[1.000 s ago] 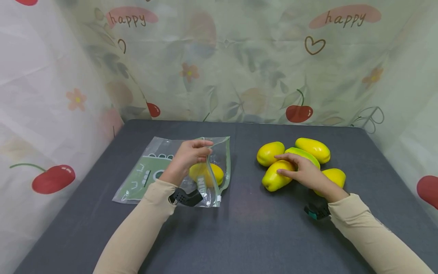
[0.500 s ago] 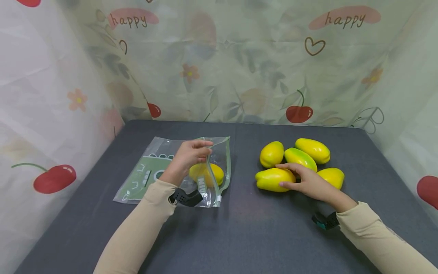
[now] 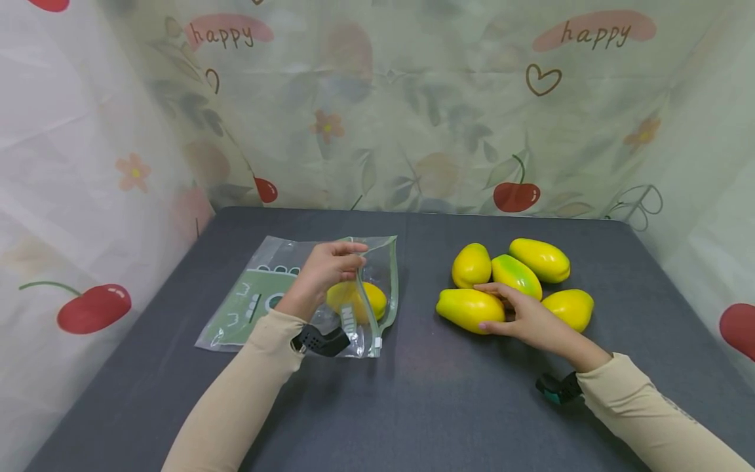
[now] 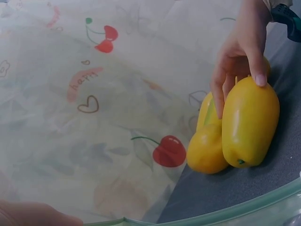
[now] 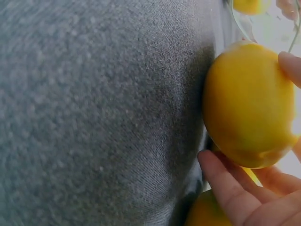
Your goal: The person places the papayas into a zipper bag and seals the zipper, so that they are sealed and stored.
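Note:
In the head view my left hand (image 3: 324, 272) pinches the upper edge of a clear zip bag (image 3: 386, 288) with green trim, keeping its mouth parted. One yellow mango (image 3: 374, 300) lies inside the bag. On the right, my right hand (image 3: 533, 321) grips the end of a yellow mango (image 3: 468, 310), thumb on the near side and fingers on the far side. The right wrist view shows thumb and fingers around this mango (image 5: 249, 103). Behind it rest a yellow mango (image 3: 472, 265) and a green-tinged mango (image 3: 516, 275).
Two more mangoes, a far one (image 3: 539, 260) and one partly behind the right hand (image 3: 569, 309), belong to the same group. Dark grey cloth covers the table (image 3: 413, 406). A printed curtain (image 3: 389, 131) encloses the back and sides.
The right hand has turned the near mango so it points left, and shifted it slightly left. The mango behind it has moved a little right. The left hand and bag look unchanged.

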{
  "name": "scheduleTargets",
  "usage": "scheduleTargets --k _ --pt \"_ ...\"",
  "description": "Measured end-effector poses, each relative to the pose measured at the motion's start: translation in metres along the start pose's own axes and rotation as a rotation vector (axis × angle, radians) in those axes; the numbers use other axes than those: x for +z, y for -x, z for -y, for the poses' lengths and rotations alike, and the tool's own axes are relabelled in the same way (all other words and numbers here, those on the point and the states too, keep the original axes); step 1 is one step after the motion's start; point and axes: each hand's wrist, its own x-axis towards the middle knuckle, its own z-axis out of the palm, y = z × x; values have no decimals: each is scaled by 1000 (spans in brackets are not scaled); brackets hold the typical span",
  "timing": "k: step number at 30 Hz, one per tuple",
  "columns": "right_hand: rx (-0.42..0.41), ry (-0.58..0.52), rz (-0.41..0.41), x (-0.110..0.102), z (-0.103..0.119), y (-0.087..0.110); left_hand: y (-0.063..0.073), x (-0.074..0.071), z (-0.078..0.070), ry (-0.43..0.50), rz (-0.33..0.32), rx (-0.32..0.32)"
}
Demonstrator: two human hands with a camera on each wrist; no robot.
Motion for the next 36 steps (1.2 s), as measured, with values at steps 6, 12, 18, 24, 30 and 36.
scheduleTargets --k 6,12,18,24,30,36 --pt "-17 -2 -4 1 1 -1 0 -1 0 6 -1 1" --pt "-42 -21 -2 1 6 1 2 0 -2 6 0 0" --pt "-37 -29 -18 1 9 1 2 0 -3 4 -3 -7" --pt "-29 -67 -45 -8 21 3 2 0 -3 -2 0 -11" --pt "-17 -71 -103 -19 31 4 1 1 -2 2 6 -3" --pt "-42 -77 -154 -26 38 1 0 0 -1 -2 13 2"
